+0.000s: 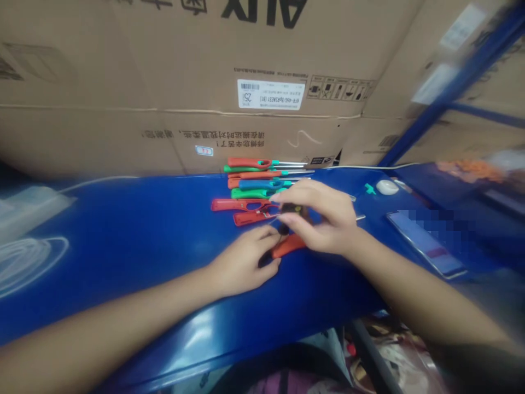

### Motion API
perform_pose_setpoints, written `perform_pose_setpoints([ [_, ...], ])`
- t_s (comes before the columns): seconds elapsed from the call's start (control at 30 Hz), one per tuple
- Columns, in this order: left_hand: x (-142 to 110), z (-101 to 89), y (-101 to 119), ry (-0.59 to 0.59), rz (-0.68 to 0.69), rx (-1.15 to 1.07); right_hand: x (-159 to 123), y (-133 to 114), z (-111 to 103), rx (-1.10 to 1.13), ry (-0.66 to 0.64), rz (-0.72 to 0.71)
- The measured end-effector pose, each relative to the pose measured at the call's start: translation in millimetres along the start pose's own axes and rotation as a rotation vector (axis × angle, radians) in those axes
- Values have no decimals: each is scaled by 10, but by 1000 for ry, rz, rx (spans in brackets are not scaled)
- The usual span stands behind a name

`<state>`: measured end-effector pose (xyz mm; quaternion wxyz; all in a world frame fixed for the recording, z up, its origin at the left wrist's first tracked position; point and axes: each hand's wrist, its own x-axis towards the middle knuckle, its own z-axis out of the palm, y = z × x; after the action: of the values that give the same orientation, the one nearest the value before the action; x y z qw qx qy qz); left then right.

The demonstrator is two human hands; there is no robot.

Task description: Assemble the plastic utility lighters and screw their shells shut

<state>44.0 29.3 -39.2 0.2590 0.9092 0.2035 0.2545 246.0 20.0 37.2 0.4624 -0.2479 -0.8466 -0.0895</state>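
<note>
On tabletop [164, 219], left hand [243, 260] half-curled at orange handle [290, 245], likely bracing; right hand [328, 213] part-open around dark piece [292, 208]; grips unclear.

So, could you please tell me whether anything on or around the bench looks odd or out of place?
Yes: the carton behind the lighters seems upside down, since its printing and label are inverted. One red lighter also juts left of the others. I see no spill.

Counter [159, 219] lay open just left of the lighters [255, 185]; cardboard carton [164, 76] blocked passage behind them; phone [424, 243] obstructed the right side
</note>
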Motion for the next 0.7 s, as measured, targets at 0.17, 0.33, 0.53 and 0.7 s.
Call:
perform_pose_setpoints([
  [0.17, 25, -19, 3, -16, -19, -62, -71, 39, 12, -86, -17, -115],
  [0.33, 34, -15, -3, -16, -28, -53, -110, 81, 33, 34, 1, 53],
  [0.53, 37, -9, -7, -27, -50, -61, -122, 94, -33, 2, -141, -69],
  [0.7, 36, -7, -12, -14, -46, -70, -67, -34, -81, 39, -38, 62],
])
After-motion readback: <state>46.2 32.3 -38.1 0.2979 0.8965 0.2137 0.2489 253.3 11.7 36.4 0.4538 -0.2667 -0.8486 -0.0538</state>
